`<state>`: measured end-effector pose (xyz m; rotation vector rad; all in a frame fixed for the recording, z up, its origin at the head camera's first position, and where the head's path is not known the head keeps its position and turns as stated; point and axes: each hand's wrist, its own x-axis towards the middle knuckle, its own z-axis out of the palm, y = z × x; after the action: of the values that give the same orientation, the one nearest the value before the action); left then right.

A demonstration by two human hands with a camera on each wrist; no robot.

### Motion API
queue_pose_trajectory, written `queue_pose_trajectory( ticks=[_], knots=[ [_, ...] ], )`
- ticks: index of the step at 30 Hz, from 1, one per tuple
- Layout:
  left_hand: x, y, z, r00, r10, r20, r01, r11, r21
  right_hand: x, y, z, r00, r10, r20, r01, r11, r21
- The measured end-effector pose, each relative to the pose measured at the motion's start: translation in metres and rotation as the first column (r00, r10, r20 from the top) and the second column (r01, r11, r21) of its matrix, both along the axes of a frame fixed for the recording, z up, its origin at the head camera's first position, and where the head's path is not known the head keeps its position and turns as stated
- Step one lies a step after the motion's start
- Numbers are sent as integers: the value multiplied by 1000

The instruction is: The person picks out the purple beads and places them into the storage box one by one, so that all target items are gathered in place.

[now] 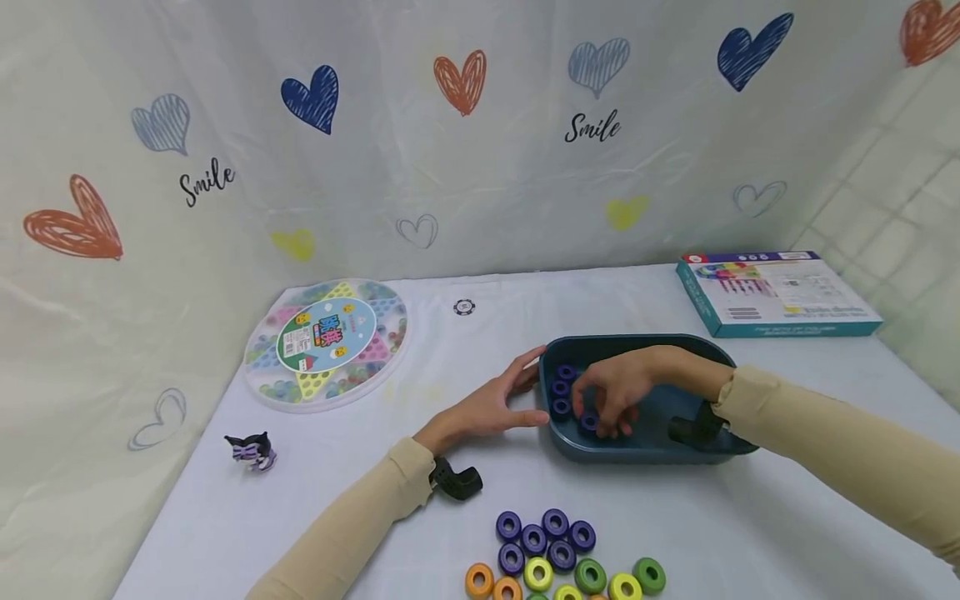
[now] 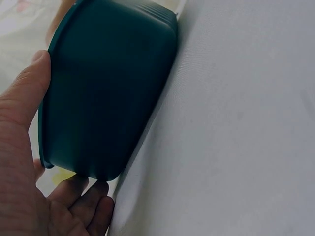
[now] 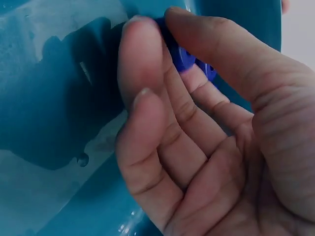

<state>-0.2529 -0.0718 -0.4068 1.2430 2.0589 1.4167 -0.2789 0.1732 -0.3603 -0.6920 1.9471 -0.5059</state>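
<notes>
A dark teal plastic basin stands on the table, with three purple rings in a row along its left end. Over its inside, my right hand reaches down and pinches another purple ring between thumb and index finger, close beside that row. In the right wrist view the curled fingers partly hide this blue-looking ring. My left hand rests spread against the basin's left end. Seen from the left wrist, its thumb lies at the rim and the other fingers touch the end wall.
Nearest me lie more purple rings, with orange, yellow and green rings. A round star-patterned board and a small black-and-purple figurine are at left. A poker chip and a flat box sit farther back.
</notes>
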Motion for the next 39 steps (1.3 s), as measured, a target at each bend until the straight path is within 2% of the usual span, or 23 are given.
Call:
queue_pose_trajectory(
  ticks=[6, 14, 20, 25, 28, 32, 34, 36, 39],
  knots=[
    [1, 0, 1, 1000, 14, -2, -14, 1000, -8, 3, 1, 3, 998, -58, 36, 58, 998, 2],
    [1, -1, 0, 1000, 0, -2, 0, 1000, 14, 3, -5, 1, 988, -120, 94, 126, 991, -56],
    [3, 1, 0, 1000, -4, 3, 4, 1000, 22, 0, -2, -2, 981, -126, 147, 137, 988, -72],
    [2, 2, -1, 1000, 3, -6, -2, 1000, 9, 1, 3, 2, 987, -107, 122, 118, 989, -90],
    [2, 2, 0, 1000, -6, 4, 6, 1000, 14, 7, 6, 8, 992, -113, 62, 119, 987, -104],
    [2, 3, 0, 1000, -3, 8, 3, 1000, 7, 27, 6, 20, 982, -151, -115, 128, 974, -188],
    [2, 2, 0, 1000, 1, 10, -1, 1000, 2, 41, 3, 26, 958, -161, -239, 102, 965, -240],
    [1, 2, 0, 1000, 6, 11, -6, 1000, 2, 57, 0, 32, 923, -156, -351, 56, 959, -278],
    [0, 1, 0, 1000, 9, 11, -9, 1000, 10, 81, -6, 37, 886, -134, -444, -5, 955, -298]
  ],
)
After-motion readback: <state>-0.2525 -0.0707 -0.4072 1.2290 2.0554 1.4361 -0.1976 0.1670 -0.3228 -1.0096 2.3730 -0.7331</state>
